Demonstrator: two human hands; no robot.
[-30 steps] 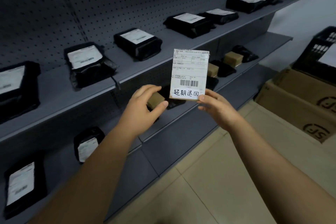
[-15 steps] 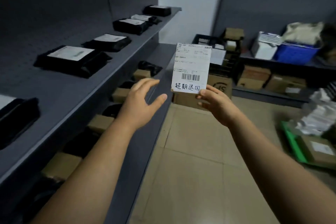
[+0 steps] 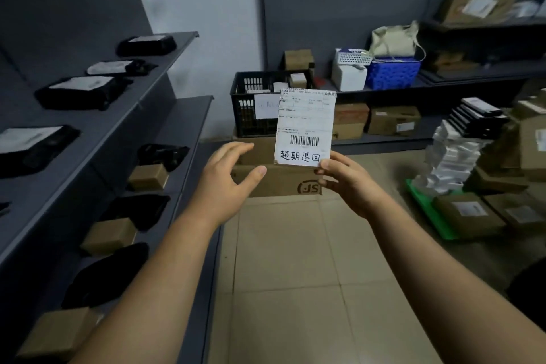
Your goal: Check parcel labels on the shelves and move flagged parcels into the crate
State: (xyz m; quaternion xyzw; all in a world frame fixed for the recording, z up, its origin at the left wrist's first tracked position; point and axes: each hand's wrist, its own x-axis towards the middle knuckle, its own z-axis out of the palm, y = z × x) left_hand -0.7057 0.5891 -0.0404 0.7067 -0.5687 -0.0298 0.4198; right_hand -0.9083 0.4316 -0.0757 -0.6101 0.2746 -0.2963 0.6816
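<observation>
One parcel (image 3: 305,127) pinched in right hand (image 3: 351,186), left hand (image 3: 224,186) spread empty, crate (image 3: 246,124) now nearer.

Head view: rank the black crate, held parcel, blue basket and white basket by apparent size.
Largest: black crate and held parcel, about alike; the parcel is nearer and hides part of the crate, so unranked.
Then: blue basket.
Smallest: white basket.

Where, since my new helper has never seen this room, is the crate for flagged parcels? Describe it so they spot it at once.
Look at the grey far wall beyond the shelves. On stacked cardboard boxes on the floor there sits the crate. Unlike the blue basket nearby, it is black and slotted, with a white sheet on its front.
</observation>
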